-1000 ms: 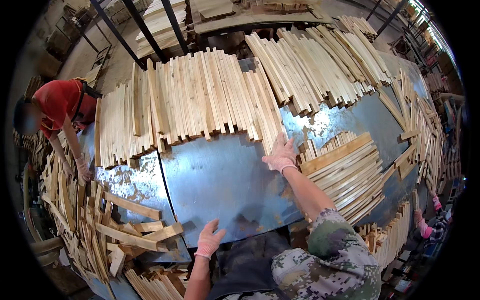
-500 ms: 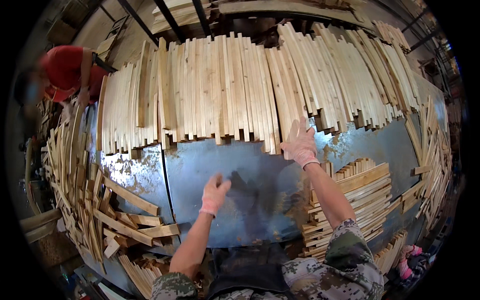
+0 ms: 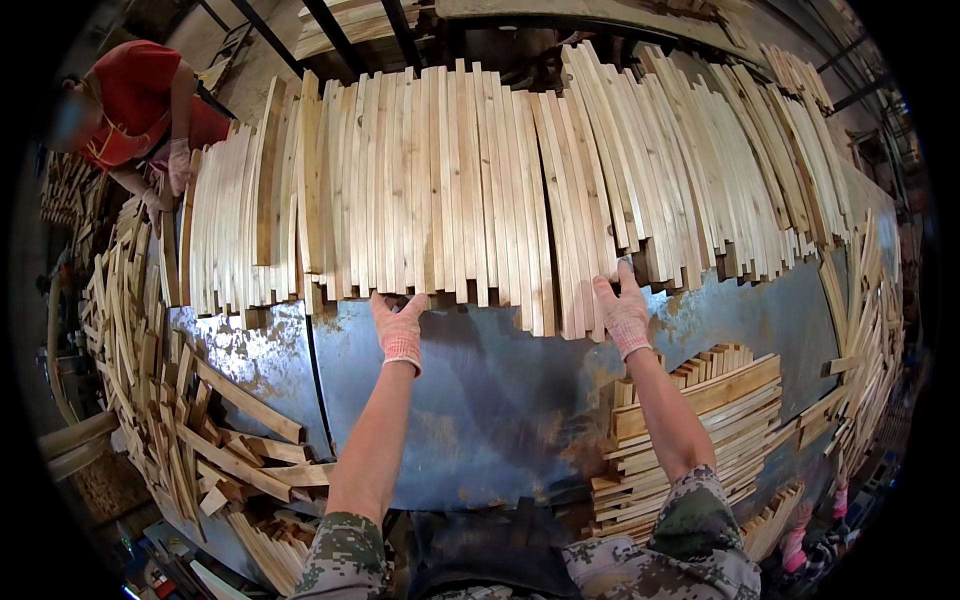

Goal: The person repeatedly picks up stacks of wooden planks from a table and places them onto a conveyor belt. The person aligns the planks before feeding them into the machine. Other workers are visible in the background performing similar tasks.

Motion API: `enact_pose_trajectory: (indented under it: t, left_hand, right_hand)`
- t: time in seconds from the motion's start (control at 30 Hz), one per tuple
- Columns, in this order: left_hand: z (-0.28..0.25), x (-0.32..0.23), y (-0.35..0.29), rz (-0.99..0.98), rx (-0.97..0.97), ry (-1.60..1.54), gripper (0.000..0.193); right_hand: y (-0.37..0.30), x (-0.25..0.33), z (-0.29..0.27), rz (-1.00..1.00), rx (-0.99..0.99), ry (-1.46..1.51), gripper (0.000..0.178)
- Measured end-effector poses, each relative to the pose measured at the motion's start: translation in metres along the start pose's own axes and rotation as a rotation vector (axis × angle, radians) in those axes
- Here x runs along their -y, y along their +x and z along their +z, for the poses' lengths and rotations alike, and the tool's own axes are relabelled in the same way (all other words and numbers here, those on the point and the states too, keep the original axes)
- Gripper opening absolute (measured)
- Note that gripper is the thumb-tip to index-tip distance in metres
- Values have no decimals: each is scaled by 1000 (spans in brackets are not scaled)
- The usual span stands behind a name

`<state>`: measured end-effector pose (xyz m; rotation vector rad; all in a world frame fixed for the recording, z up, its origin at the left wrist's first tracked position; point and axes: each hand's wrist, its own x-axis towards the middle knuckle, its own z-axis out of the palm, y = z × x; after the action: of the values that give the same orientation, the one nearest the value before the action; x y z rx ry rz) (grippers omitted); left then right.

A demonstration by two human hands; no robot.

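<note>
A long row of pale wooden strips (image 3: 440, 180) lies side by side on a metal-topped table (image 3: 450, 400), their uneven near ends pointing at me. My left hand (image 3: 400, 328), in a pinkish glove, touches the near ends left of the middle, thumb and fingers spread apart. Farther right my gloved right hand (image 3: 627, 315) rests at the step where longer strips (image 3: 580, 310) meet a set lying farther back. Its thumb lies against the edge of those longer strips and its fingers are apart. Some fingertips are hidden by the wood.
Loose strips (image 3: 240, 460) lie jumbled at the left. A stack of strips (image 3: 690, 430) stands by my right forearm, with more strips (image 3: 860, 300) heaped at far right. A person in red (image 3: 140, 100) handles strips at the far left. Another person's pink-gloved hand (image 3: 793, 550) shows at lower right.
My left hand has moved up from above the bare tabletop to the strips' near ends. My right hand stays by the longer strips. The person in red has straightened somewhat.
</note>
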<state>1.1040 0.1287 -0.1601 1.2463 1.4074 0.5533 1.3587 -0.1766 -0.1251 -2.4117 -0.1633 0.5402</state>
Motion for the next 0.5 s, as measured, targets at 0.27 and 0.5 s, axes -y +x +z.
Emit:
enact_pose_trajectory:
  t: [0.27, 0.5]
  left_hand:
    - [20, -5, -39, -165, 162, 89, 121]
    - [8, -26, -30, 193, 30, 672, 132]
  right_hand:
    - [29, -6, 7, 13, -66, 6, 78]
    - [44, 22, -25, 165, 234, -112, 75]
